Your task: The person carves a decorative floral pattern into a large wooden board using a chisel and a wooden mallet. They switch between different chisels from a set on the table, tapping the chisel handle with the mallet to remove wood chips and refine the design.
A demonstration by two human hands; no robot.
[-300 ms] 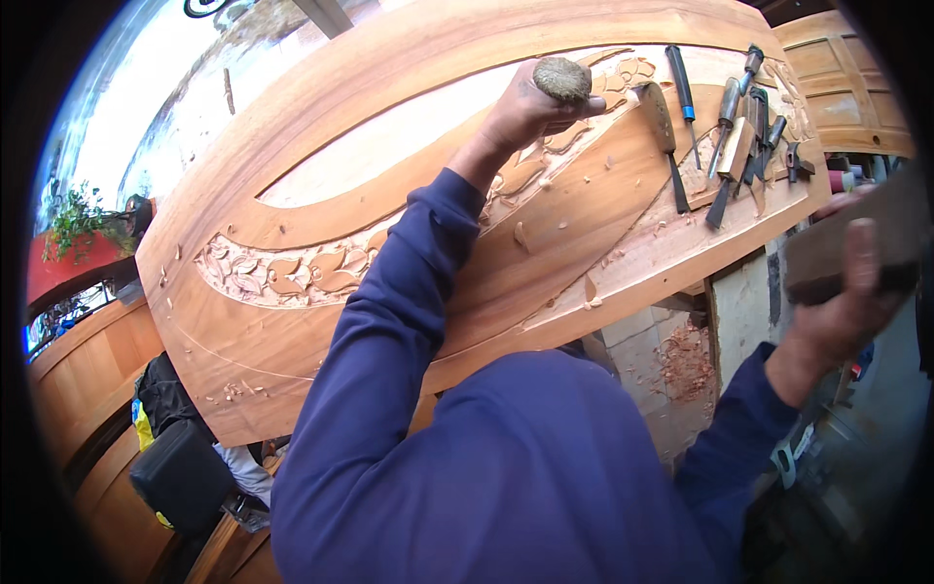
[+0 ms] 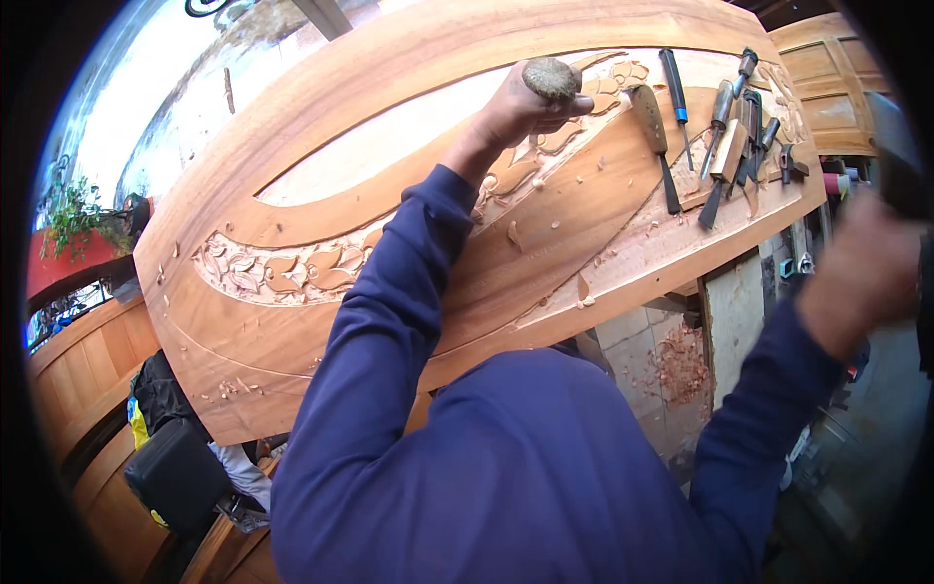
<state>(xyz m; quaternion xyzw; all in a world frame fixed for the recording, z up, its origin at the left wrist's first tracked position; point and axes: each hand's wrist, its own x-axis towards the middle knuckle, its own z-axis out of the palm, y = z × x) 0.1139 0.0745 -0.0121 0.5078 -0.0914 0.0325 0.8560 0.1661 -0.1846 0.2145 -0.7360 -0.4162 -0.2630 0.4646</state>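
Note:
A large wooden panel (image 2: pixel 545 255) lies in front of me, with a curved band of carved leaves and flowers (image 2: pixel 287 273) along it. Over that band, my left hand (image 2: pixel 506 115) is closed around a carving chisel (image 2: pixel 551 78); its worn, rounded butt points up at me, and the blade is hidden below the fist. Out past the panel's right side, my right hand (image 2: pixel 856 268) grips a dark mallet (image 2: pixel 901 161), raised and smeared by motion. Shavings and chips are scattered on the wood.
Several chisels and gouges (image 2: pixel 725 146) lie at the panel's right end, one with a wide wooden handle (image 2: pixel 649 117) nearest my left hand. A black case-like object (image 2: pixel 177 472) is at lower left. Wood chips (image 2: pixel 676 365) litter the floor. A potted plant (image 2: pixel 73 226) stands far left.
My right hand has swung outward and up with the mallet, which has turned toward the right edge. My left hand and the chisel have barely shifted.

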